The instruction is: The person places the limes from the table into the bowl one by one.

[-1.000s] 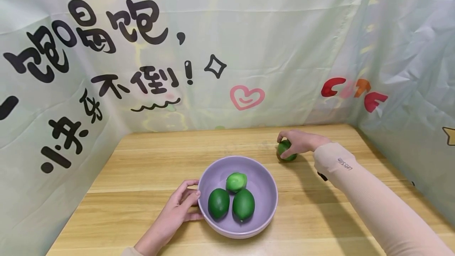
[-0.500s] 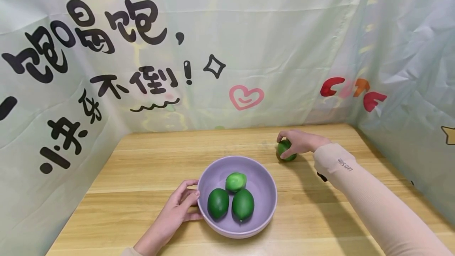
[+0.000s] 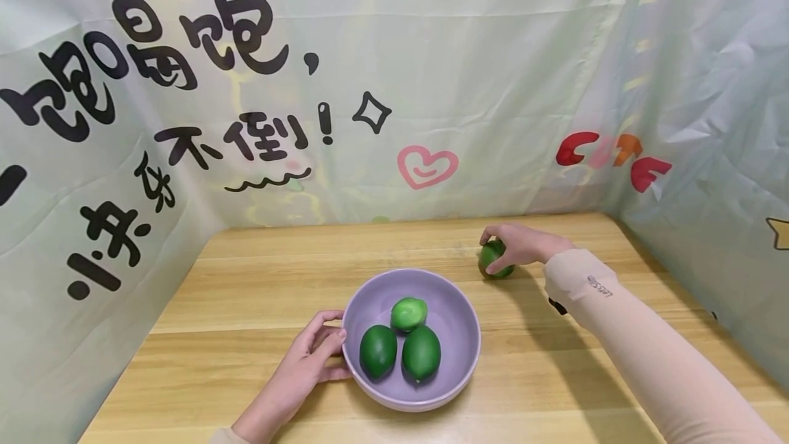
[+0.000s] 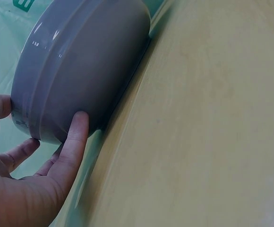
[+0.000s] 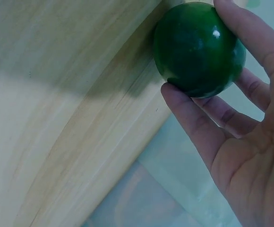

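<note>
Three green limes lie in a purple bowl point(image 3: 453, 334): a paler lime point(image 3: 409, 314) at the back, a dark lime point(image 3: 379, 351) at the left and another dark lime point(image 3: 422, 353) at the right. My left hand point(image 3: 311, 355) holds the bowl by its left side, thumb at the rim; in the left wrist view its fingertips point(image 4: 80, 120) touch the outer wall. Beyond the bowl to the right, my right hand point(image 3: 520, 245) grips a round dark green lime point(image 5: 196, 49) between thumb and fingers, low over the wood.
The wooden table point(image 3: 277, 259) carries the bowl near its front middle. A printed cloth point(image 3: 493, 88) with writing and a pink heart hangs behind the table and along both sides. The right sleeve point(image 3: 641, 334) casts a shadow on the wood.
</note>
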Tool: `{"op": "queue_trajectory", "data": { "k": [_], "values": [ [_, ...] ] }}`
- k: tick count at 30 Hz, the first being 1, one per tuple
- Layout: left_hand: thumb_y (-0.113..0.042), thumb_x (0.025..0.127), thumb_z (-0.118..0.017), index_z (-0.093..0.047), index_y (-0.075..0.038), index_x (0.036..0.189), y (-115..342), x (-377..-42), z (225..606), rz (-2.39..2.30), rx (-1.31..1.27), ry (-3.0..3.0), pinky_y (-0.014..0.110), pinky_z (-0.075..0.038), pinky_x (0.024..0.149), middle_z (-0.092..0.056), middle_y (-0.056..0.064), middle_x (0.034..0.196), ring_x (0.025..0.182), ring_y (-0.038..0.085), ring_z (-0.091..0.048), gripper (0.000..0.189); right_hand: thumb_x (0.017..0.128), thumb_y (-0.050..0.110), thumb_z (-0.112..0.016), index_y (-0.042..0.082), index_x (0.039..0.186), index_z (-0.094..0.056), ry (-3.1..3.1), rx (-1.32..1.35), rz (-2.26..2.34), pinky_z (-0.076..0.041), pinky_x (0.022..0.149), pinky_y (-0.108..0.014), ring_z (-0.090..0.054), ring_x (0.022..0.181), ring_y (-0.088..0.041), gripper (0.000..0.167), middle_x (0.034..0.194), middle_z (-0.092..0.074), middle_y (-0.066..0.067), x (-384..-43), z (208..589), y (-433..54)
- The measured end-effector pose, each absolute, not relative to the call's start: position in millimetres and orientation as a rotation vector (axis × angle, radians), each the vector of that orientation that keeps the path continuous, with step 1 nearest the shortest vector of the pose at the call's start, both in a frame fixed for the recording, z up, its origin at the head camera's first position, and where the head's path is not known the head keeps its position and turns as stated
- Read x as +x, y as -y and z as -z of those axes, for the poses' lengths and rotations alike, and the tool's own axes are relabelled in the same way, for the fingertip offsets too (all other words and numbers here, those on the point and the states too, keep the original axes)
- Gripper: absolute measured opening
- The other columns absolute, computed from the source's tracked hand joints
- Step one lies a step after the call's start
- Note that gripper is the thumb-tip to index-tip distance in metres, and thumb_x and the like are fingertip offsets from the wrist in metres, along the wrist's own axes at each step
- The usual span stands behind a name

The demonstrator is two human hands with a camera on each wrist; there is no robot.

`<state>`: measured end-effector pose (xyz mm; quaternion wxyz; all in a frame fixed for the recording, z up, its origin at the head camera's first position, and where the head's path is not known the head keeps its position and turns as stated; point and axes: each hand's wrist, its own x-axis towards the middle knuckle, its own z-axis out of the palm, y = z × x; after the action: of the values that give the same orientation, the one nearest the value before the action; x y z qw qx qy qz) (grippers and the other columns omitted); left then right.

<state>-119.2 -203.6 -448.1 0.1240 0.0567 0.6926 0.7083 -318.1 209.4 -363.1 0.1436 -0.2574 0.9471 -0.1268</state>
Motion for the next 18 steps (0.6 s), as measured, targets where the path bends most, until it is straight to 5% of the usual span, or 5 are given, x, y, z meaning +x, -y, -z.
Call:
{"op": "queue_trajectory", "data": {
  "k": [18],
  "values": [
    [-0.028, 0.111, -0.06, -0.045, -0.009, 0.154, 203.2, -119.5, 448.8, -2.068, 0.141, -2.017, 0.047, -0.069, 0.095, -0.055, 0.031, 0.145, 0.117, 0.029, -0.069, 0.049, 0.089, 0.032, -0.09, -0.001, 0.135, -0.062, -2.738, -0.748, 0.365, -0.059, 0.097, -0.048, -0.065, 0.115, -0.035, 0.064, 0.127, -0.069, -0.021, -320.1, 367.5, -212.6]
  ]
}}
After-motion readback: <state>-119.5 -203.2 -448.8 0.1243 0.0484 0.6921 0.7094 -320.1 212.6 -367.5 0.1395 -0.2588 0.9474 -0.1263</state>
